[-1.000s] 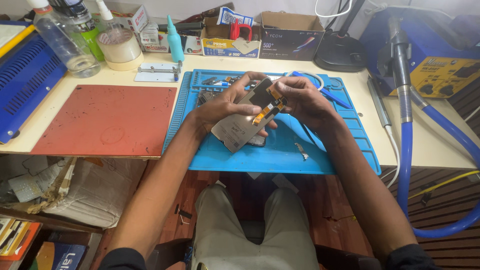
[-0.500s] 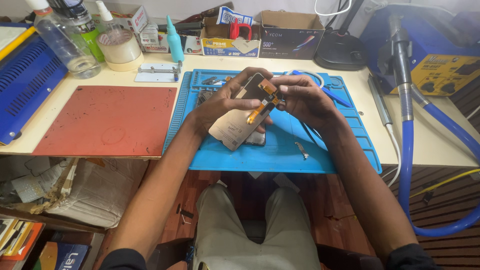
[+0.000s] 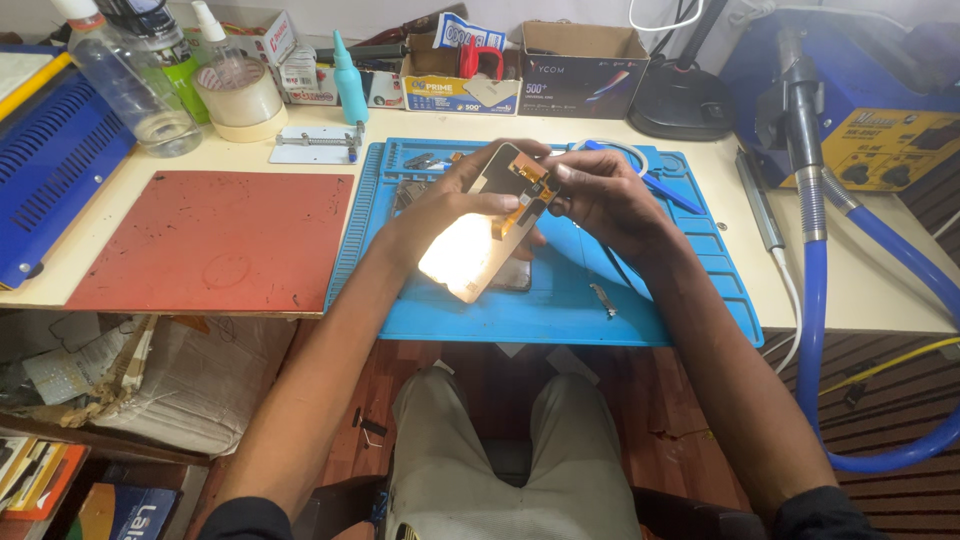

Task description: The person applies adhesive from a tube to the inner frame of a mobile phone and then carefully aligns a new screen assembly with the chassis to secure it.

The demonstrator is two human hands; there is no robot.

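Over the blue work mat (image 3: 660, 300) I hold a flat phone screen panel (image 3: 478, 250) tilted up, its shiny back catching bright light. My left hand (image 3: 440, 205) grips the panel along its left side and upper end. My right hand (image 3: 600, 195) pinches the orange flex cable and small parts at the panel's upper right corner (image 3: 530, 190). A dark phone body lies flat on the mat under the panel, mostly hidden. A small metal piece (image 3: 603, 300) lies on the mat to the right.
A red mat (image 3: 215, 240) lies to the left, with a blue ridged case (image 3: 50, 170) beyond it. Bottles, a tape roll (image 3: 238, 98) and cardboard boxes (image 3: 580, 70) line the back. A blue machine with a thick blue hose (image 3: 830, 290) stands at the right.
The panel has tilted further up in my hands and its back now reflects a bright glare. Both hands stay at the same place over the blue mat.
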